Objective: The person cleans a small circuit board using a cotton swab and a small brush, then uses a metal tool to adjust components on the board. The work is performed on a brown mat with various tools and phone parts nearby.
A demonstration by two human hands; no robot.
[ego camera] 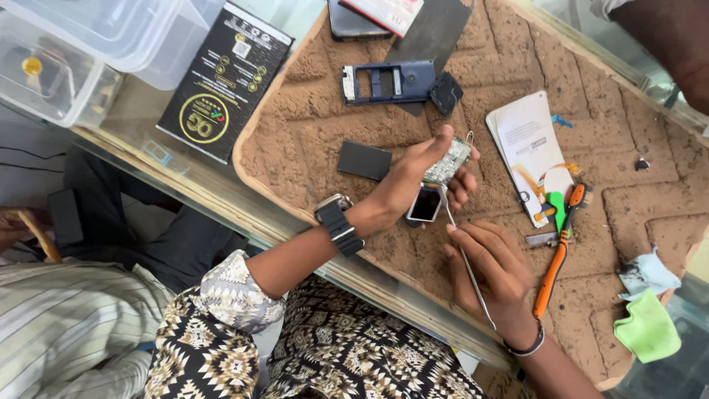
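Right hand (491,270) pinches thin tweezers (461,255); left hand (425,174) clamps the circuit board (447,162). Brace both near the bench's near edge.

Orange screwdriver (559,255); green cloth (648,326); blue phone frame (388,82)

Black box (225,81): flat, gold round emblem, left of your brown mat.
White booklet (530,151): orange-green print, on the mat to your right.
Small screen (425,205): dark, silver-framed, in your left hand (421,177).
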